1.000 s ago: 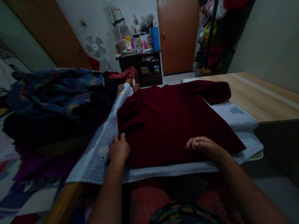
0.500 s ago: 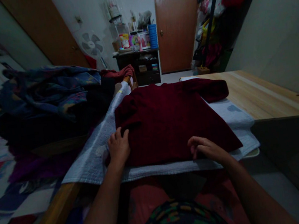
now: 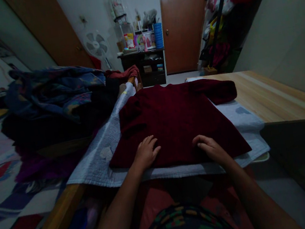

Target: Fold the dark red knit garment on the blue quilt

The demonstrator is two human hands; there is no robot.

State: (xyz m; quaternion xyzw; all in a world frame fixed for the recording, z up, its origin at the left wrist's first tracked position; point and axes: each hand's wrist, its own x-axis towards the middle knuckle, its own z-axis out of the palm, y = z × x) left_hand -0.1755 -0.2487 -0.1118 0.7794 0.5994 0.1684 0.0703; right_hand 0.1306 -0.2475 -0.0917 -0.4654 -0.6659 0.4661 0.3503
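Note:
A dark red long-sleeved garment (image 3: 173, 122) lies spread out on a pale blue cloth (image 3: 102, 164), its hem toward me. One sleeve reaches out to the right; the left sleeve side is bunched. On the lower left part of the garment rests my left hand (image 3: 147, 152), open, palm down, fingers apart. Over the lower right part is my right hand (image 3: 209, 146), fingers curved but apart, holding nothing. Neither hand grips the fabric.
A heap of dark and blue patterned clothes (image 3: 60, 94) is piled at the left, beside a wooden rail (image 3: 54, 225). A wooden tabletop (image 3: 269, 93) extends right. Behind stand a dark cabinet (image 3: 150, 69), a fan (image 3: 96, 44) and a door (image 3: 183, 25).
My left hand has moved right, from the garment's left edge onto its lower part. The lower left corner now shows flat. My right hand has barely moved.

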